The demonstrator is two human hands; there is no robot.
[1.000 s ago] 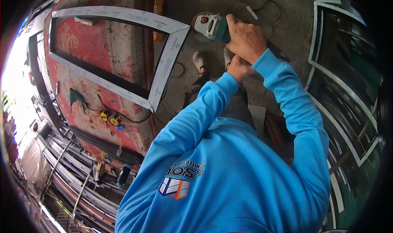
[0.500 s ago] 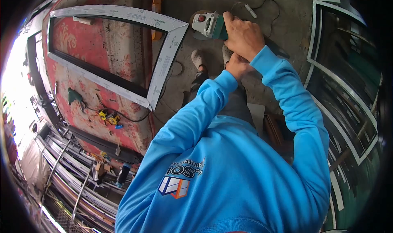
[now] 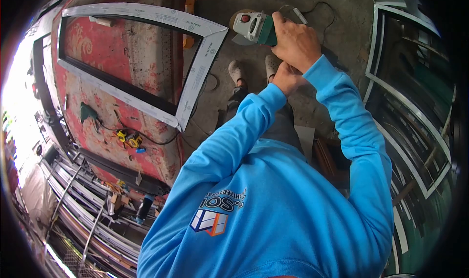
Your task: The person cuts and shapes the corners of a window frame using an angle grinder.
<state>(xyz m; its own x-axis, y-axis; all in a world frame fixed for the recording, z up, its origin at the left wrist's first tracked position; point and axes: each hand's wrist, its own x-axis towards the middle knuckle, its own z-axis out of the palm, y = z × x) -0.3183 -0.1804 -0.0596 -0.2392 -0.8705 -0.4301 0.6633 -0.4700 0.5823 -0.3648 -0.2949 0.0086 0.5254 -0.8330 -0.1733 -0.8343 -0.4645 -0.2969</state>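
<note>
My right hand [image 3: 299, 42] is wrapped around the green body of an angle grinder [image 3: 254, 28], whose grey metal head points left, with its disc showing above and below the head. Just below it, my left hand [image 3: 287, 78] is closed close under the right wrist; its fingers are mostly hidden, and I cannot tell what they hold. To the left of the grinder lies a window frame [image 3: 198, 73] covered in printed white protective film, its upper right corner close to the grinder head.
The frame rests on a worn red-topped workbench [image 3: 156, 78]. On this bench are a green power tool [image 3: 89, 113] and a yellow-black tape measure [image 3: 129, 139]. A cord [image 3: 332, 19] runs on the floor. Metal profiles [image 3: 73, 214] are stacked lower left; more frames [image 3: 378, 39] stand right.
The grinder and both hands have shifted slightly right, a little farther from the frame's corner. The grinder's head has tilted a bit. My grip looks the same.
</note>
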